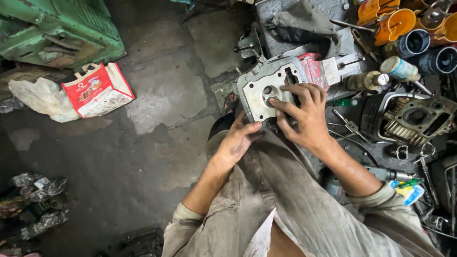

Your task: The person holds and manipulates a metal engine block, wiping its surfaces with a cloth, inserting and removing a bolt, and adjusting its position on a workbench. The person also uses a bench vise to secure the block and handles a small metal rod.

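The cylinder head [266,88] is dull silver-grey, smudged dark around its round openings. Behind it a block [314,70] shows worn red and white paint. The shopping bag [97,90] is red and white with a printed picture, beside a pale, off-white plastic bag [43,97]. The machine [57,28] is chipped green. The cups [395,21] look orange. The floor [157,104] is blotchy grey-black.
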